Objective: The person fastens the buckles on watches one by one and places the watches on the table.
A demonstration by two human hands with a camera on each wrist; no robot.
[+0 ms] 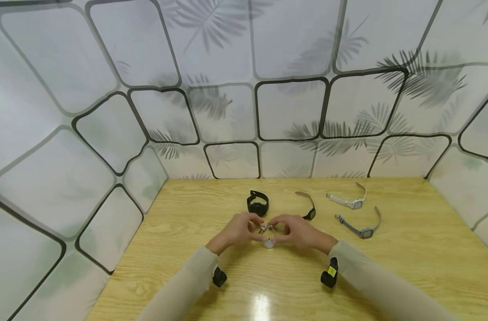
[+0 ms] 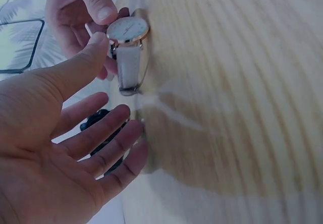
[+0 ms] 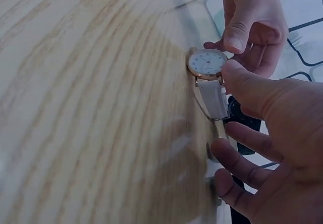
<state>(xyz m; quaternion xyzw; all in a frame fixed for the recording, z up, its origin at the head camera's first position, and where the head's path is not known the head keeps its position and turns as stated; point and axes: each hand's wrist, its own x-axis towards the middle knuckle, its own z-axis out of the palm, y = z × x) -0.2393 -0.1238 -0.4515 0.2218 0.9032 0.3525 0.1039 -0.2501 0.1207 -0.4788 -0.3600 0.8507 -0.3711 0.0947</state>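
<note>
A wristwatch [image 1: 269, 244] with a round white dial, rose-gold case and pale strap is between both hands, low over the wooden table. Its strap forms a loop behind the dial. My left hand [image 1: 238, 229] holds it from the left, thumb at the case edge and index finger near the strap's far end. From the right, my right hand [image 1: 299, 231] holds it in much the same way. The other fingers of each hand are spread and loosely bent, as the left wrist view shows. Whether the strap touches the table, I cannot tell.
Behind the hands stands a chunky black watch [image 1: 258, 207], with a dark slim watch [image 1: 310, 213] right of it. Farther right lie a white-strapped watch [image 1: 356, 204] and a blue-grey one [image 1: 366, 232]. Patterned cloth walls [image 1: 292, 111] border the wooden table [image 1: 179, 209].
</note>
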